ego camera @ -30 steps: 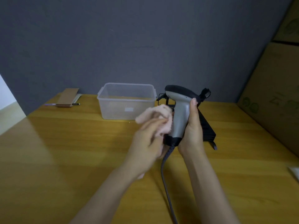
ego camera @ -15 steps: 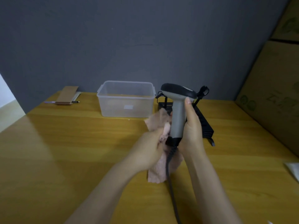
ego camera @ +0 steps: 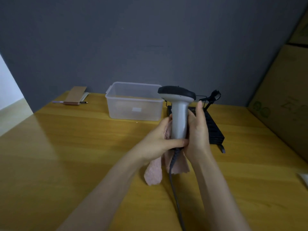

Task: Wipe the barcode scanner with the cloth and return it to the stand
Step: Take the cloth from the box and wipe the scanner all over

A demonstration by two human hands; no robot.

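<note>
Both hands hold the barcode scanner (ego camera: 179,114) upright above the counter (ego camera: 66,147): the right hand (ego camera: 197,130) grips its handle, the left hand (ego camera: 160,139) presses the pink cloth (ego camera: 154,170) against it.

Grey wall (ego camera: 150,39), wooden table (ego camera: 66,155)

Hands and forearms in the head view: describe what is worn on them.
Both arms are bare from the bottom edge of the picture up to the hands: no sleeves, gloves or wristbands show. The left hand and right hand carry no rings, watch or markings that can be made out. The fingernails look short and unpainted, though the picture is soft.
</note>
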